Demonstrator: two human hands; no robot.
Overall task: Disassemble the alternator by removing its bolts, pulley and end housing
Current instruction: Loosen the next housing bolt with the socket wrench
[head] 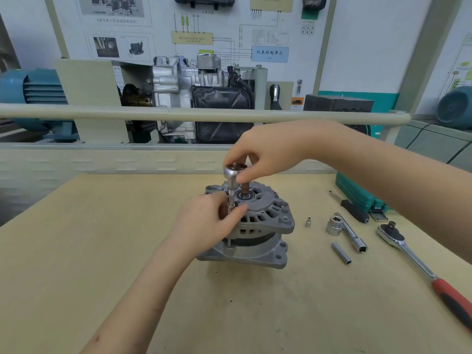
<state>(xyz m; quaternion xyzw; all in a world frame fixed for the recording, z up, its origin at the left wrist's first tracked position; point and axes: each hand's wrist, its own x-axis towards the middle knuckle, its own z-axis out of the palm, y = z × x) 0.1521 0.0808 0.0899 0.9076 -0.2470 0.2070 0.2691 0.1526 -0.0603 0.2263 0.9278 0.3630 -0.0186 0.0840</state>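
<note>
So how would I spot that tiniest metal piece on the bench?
Start at the grey alternator mid-table and look just right of it. The tiny socket stands alone and upright, ahead of the larger sockets; it is by far the smallest.

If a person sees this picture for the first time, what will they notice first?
Both hands meet at the centre over a grey alternator standing on the wooden table. The left hand and right hand hold an upright driver. A red-handled ratchet lies at the right.
</note>
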